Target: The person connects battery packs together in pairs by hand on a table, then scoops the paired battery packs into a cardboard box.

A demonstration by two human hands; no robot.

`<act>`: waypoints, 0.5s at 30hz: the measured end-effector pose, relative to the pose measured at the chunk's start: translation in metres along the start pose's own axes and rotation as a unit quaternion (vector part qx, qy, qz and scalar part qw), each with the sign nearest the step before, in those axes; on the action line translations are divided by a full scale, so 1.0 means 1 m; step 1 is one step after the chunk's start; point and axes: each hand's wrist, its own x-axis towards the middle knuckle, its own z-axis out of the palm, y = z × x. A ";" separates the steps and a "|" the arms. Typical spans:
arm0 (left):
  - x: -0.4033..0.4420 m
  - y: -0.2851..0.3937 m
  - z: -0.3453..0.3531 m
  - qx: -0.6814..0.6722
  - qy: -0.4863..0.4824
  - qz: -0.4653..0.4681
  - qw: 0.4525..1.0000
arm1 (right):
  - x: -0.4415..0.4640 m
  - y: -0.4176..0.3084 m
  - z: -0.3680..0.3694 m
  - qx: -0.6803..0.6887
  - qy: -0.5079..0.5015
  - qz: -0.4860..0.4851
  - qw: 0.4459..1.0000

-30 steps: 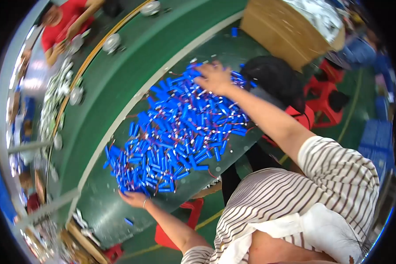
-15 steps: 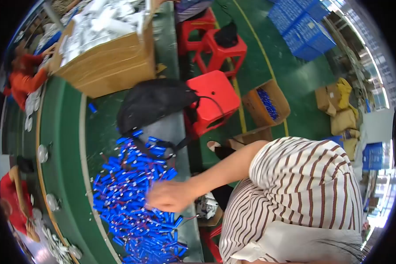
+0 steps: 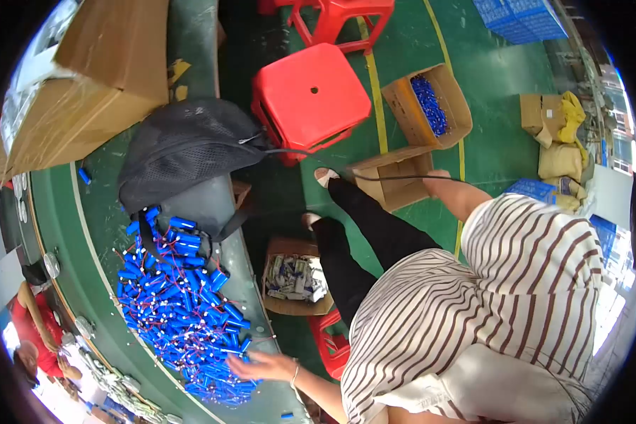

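Observation:
A heap of blue cylindrical battery packs (image 3: 184, 304) with red wires and small white connectors lies on the green workbench. My left hand (image 3: 261, 367), a band at its wrist, is over the lower right edge of the heap. Its fingers are apart, and no pack shows in it. My right hand (image 3: 437, 182) is low on the right, beside an open cardboard box (image 3: 399, 180) on the floor. Its fingers are mostly hidden, so whether it holds anything is unclear. A thin black cable (image 3: 381, 174) runs from the bag past this hand.
A black bag (image 3: 191, 145) and a large carton (image 3: 85, 120) stand on the bench. Red stools (image 3: 314, 92) are beside it. On the floor, one box (image 3: 459, 116) contains blue packs, another (image 3: 297, 307) pale items. A person in red (image 3: 42, 332) sits across the bench.
My right hand has left the battery heap and moved right, down to the floor box. My left hand has come into view at the heap. The camera view has shifted.

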 end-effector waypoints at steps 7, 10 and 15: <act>-0.012 0.000 0.050 0.095 -0.053 0.210 0.972 | 0.045 -0.022 0.061 -0.028 0.039 0.260 0.964; -0.018 -0.019 0.063 0.133 -0.021 0.227 0.964 | 0.077 0.029 0.152 -0.028 -0.019 0.241 0.970; -0.027 0.010 0.057 0.191 -0.021 0.243 0.951 | 0.127 0.053 0.231 0.063 0.086 0.247 0.963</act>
